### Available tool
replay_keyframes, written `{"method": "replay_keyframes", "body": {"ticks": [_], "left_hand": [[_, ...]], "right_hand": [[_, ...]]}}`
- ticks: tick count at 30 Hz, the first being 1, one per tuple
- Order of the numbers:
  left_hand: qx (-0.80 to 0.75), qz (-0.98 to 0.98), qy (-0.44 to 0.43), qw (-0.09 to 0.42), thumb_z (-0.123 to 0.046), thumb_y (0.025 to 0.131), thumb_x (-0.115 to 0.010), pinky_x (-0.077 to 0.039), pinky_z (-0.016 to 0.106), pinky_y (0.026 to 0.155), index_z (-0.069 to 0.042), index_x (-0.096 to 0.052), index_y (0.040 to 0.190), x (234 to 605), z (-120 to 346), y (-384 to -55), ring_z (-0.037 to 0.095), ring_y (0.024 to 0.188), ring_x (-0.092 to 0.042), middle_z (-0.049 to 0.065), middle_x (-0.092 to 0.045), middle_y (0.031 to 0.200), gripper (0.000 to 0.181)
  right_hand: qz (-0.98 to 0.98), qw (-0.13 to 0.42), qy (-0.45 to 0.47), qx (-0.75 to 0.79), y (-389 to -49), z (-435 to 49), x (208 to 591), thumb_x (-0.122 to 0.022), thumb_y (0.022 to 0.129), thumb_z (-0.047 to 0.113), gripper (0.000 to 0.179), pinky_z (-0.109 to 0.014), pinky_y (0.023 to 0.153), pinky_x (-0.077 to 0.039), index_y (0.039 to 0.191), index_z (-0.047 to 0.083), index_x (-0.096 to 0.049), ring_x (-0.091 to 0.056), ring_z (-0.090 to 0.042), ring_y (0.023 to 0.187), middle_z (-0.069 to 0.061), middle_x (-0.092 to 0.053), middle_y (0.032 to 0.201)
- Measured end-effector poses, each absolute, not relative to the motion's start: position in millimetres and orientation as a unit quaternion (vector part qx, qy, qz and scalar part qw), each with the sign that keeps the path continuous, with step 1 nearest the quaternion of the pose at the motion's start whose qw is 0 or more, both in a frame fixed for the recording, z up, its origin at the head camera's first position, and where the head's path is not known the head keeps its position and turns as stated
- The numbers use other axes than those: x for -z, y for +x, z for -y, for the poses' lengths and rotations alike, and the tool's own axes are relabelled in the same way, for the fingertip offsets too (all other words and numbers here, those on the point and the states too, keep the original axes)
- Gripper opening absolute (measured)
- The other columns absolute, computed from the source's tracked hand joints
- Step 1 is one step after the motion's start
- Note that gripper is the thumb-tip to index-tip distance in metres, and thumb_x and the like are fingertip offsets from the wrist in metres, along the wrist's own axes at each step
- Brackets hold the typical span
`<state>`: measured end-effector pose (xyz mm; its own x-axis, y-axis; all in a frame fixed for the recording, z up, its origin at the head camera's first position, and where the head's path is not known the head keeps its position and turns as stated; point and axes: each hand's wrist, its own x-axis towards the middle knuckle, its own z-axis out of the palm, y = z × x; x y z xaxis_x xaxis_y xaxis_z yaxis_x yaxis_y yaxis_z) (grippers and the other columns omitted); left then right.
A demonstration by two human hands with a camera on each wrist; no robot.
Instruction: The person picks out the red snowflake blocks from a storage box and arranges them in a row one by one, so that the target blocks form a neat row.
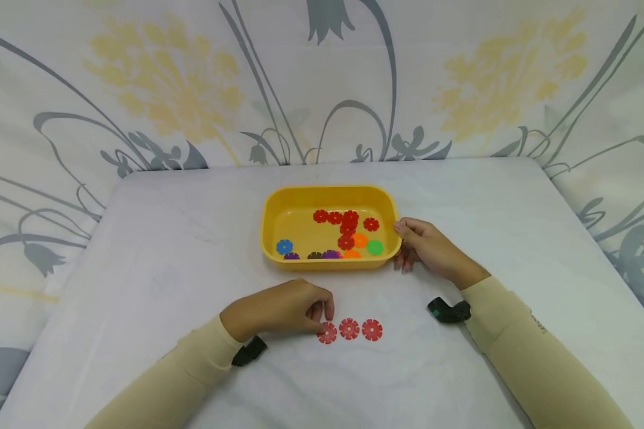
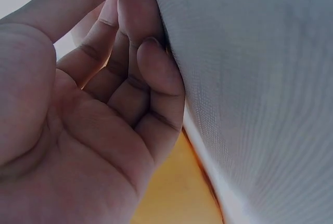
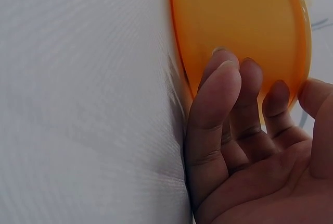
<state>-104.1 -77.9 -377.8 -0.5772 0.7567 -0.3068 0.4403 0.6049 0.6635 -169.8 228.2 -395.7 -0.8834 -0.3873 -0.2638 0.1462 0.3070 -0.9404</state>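
Three red flower-shaped plastic discs lie in a row on the white cloth in the head view. My left hand (image 1: pixel 290 307) is at the leftmost red disc (image 1: pixel 328 333), thumb and index finger pinching its edge. A sliver of red shows by the fingertips in the left wrist view. Beside it are the middle red disc (image 1: pixel 349 329) and the right red disc (image 1: pixel 372 330). My right hand (image 1: pixel 434 250) grips the right end of a yellow tray (image 1: pixel 295 202), thumb on the rim and fingers against the outer wall (image 3: pixel 244 21).
Inside the tray lie several red discs (image 1: pixel 346 241), a blue disc (image 1: pixel 284 246), a green disc (image 1: pixel 375 247), an orange disc (image 1: pixel 360 240) and dark and purple ones partly hidden by the front wall. A flowered curtain (image 1: pixel 322 83) hangs behind the table (image 1: pixel 166 238).
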Motion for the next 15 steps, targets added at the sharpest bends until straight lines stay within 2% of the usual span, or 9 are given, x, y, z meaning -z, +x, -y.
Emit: {"method": "replay_keyframes", "body": {"ticks": [6,9,13,15], "left_hand": [[-0.283,-0.851,0.361,0.256,-0.025,0.088,-0.078,-0.051,0.019,0.067,-0.021,-0.069,0.097,361,75,-104,0.004,0.070,-0.055,-0.013,-0.059,0.073,0.014],[-0.298,-0.857,0.368,0.206,-0.026,0.089,-0.077,-0.053,0.021,0.070,-0.020,-0.070,0.102,336,75,-106,0.005,0.075,-0.057,-0.013,-0.061,0.077,0.015],[-0.296,-0.854,0.409,0.122,-0.023,0.090,-0.076,-0.054,0.021,0.072,-0.018,-0.070,0.101,298,69,-117,0.005,0.078,-0.057,-0.011,-0.064,0.082,0.014],[-0.282,-0.853,0.428,0.099,-0.022,0.090,-0.075,-0.053,0.020,0.072,-0.017,-0.069,0.101,281,62,-125,0.005,0.078,-0.058,-0.010,-0.065,0.085,0.013]], "right_hand": [[-0.777,0.226,-0.081,0.582,-170,-228,395,-0.038,0.109,0.038,0.041,-0.029,0.062,-0.056,0.109,-0.001,-0.049,-0.062,-0.021,0.067,-0.010,-0.065,0.081],[-0.776,0.233,-0.079,0.581,-172,-226,398,-0.038,0.109,0.039,0.041,-0.029,0.063,-0.057,0.110,-0.001,-0.050,-0.062,-0.021,0.068,-0.010,-0.065,0.082],[-0.777,0.234,-0.077,0.579,-171,-227,400,-0.039,0.109,0.038,0.041,-0.030,0.063,-0.057,0.110,-0.002,-0.049,-0.063,-0.021,0.068,-0.011,-0.066,0.082],[-0.777,0.230,-0.077,0.581,-169,-228,399,-0.039,0.109,0.037,0.041,-0.030,0.062,-0.057,0.110,-0.002,-0.049,-0.062,-0.021,0.067,-0.011,-0.065,0.081]]}}
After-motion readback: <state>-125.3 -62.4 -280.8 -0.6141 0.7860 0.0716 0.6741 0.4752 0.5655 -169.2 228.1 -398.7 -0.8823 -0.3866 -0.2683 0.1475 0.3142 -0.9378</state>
